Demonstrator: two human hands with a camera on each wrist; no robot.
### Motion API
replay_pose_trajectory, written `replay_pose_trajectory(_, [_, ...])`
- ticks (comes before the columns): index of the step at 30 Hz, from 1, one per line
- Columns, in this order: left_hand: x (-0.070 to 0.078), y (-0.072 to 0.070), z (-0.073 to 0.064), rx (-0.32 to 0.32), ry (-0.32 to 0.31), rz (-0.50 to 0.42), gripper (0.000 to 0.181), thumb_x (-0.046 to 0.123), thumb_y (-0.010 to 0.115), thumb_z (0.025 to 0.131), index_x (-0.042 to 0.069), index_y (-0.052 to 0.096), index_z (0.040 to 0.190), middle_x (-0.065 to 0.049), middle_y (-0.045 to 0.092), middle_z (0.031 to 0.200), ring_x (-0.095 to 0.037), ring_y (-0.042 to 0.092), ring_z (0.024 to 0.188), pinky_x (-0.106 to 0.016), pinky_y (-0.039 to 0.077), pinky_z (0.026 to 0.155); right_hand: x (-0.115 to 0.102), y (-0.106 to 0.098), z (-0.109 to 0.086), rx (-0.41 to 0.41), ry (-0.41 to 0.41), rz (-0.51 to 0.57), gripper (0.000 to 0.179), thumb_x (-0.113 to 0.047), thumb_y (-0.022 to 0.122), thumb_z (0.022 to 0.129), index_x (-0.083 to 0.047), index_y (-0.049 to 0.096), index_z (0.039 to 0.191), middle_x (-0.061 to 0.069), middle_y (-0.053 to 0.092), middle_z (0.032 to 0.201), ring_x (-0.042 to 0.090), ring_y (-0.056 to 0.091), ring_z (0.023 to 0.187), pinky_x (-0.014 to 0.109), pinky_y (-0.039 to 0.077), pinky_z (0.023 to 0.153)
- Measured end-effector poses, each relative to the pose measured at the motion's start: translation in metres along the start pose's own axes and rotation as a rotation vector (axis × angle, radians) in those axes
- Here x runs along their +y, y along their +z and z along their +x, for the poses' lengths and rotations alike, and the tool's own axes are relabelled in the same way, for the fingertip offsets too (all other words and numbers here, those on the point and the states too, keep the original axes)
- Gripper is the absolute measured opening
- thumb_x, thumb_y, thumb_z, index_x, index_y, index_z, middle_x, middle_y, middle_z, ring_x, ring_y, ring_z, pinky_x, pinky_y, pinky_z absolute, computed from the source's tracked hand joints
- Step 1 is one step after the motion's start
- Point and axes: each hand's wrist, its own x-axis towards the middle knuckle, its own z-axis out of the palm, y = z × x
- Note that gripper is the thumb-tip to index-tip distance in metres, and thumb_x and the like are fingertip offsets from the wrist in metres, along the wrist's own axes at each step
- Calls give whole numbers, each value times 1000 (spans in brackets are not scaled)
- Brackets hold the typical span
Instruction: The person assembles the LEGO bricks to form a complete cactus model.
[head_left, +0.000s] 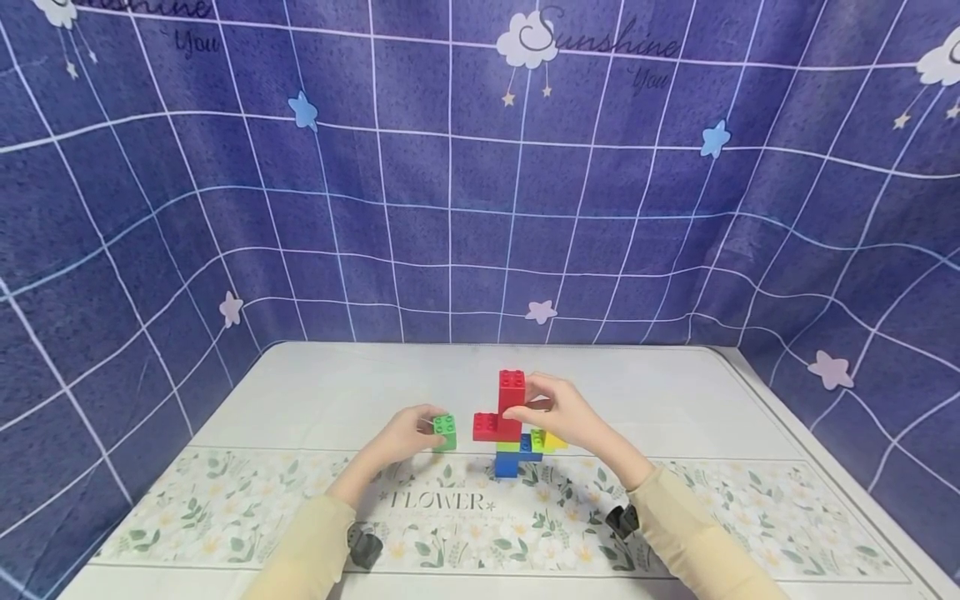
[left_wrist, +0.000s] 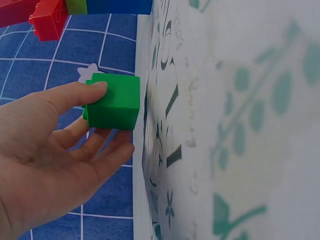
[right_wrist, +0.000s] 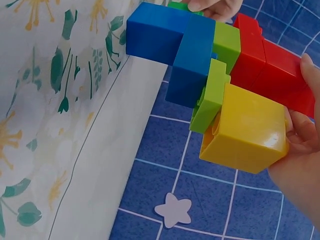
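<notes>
My left hand (head_left: 406,437) pinches a green toy building block (head_left: 445,433) with studs on top. In the left wrist view the thumb lies over the block and the fingers support it from below. To its right stands a toy block structure, whose tall red bricks (head_left: 512,393) my right hand (head_left: 564,410) grips from the right side. Below the red part are a lime brick (right_wrist: 227,46) and blue bricks (head_left: 507,465). A thin lime piece (right_wrist: 209,95) and a large yellow brick (right_wrist: 252,127) jut out on the right side. The green block and the structure are apart.
Both hands work over a white table (head_left: 360,375) with a flower-printed band (head_left: 225,508) across it. A blue gridded curtain (head_left: 420,233) with stars and clouds hangs behind and at both sides. Dark wrist cameras (head_left: 365,547) sit at both sleeves.
</notes>
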Motion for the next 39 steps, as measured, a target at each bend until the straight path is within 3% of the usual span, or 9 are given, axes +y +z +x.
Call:
replay_pose_trajectory(5, [1, -1, 0, 22, -7, -37, 47, 17, 72, 80, 5, 56, 123, -9, 62, 114, -28, 59, 106, -45, 49, 91, -17, -3, -4, -12, 5, -6, 25, -12, 71, 83, -2, 63, 104, 11, 66, 93, 26, 64, 91, 32, 55, 84])
replay_pose_trajectory(12, [2, -3, 2, 45, 8, -73, 45, 21, 72, 79, 10, 58, 120, -6, 64, 110, -25, 60, 105, -44, 51, 89, -39, -8, -8, -19, -13, -13, 23, -10, 70, 83, -1, 64, 103, 11, 67, 91, 27, 64, 90, 34, 55, 84])
replay_pose_trajectory(16, [3, -4, 3, 50, 30, -97, 44, 22, 72, 80, 13, 58, 120, -3, 64, 111, -25, 59, 108, -44, 50, 92, -39, -9, -8, -20, -17, -7, 24, -10, 70, 83, 0, 64, 104, 12, 67, 92, 28, 64, 90, 35, 55, 85])
replay_pose_trajectory(21, [3, -5, 1, 1, 119, -113, 45, 22, 70, 82, 11, 56, 124, -6, 62, 118, -28, 57, 112, -43, 48, 96, -34, -9, -7, -25, -20, 0, 26, -11, 70, 83, -1, 64, 106, 12, 67, 93, 28, 64, 91, 35, 55, 85])
replay_pose_trajectory(26, [25, -13, -14, -44, 195, -137, 46, 14, 66, 86, 2, 51, 128, -15, 59, 122, -32, 55, 115, -42, 46, 98, -35, -9, -7, -28, -25, -2, 26, -11, 70, 83, -1, 63, 106, 11, 67, 93, 28, 64, 92, 35, 55, 85])
replay_pose_trajectory(28, [34, -15, -19, -51, 208, -153, 47, 12, 64, 87, 0, 49, 129, -17, 57, 124, -34, 53, 116, -42, 46, 98, -35, -9, -7, -28, -25, -1, 26, -11, 70, 83, -1, 63, 106, 11, 66, 93, 28, 64, 91, 35, 55, 85])
replay_pose_trajectory(39, [43, -15, -22, -61, 203, -245, 48, 12, 64, 88, 3, 48, 132, -18, 55, 124, -33, 52, 116, -34, 50, 94, -24, -6, -5, -19, -27, 17, 25, -10, 71, 83, -1, 64, 105, 10, 66, 92, 26, 64, 90, 30, 55, 84])
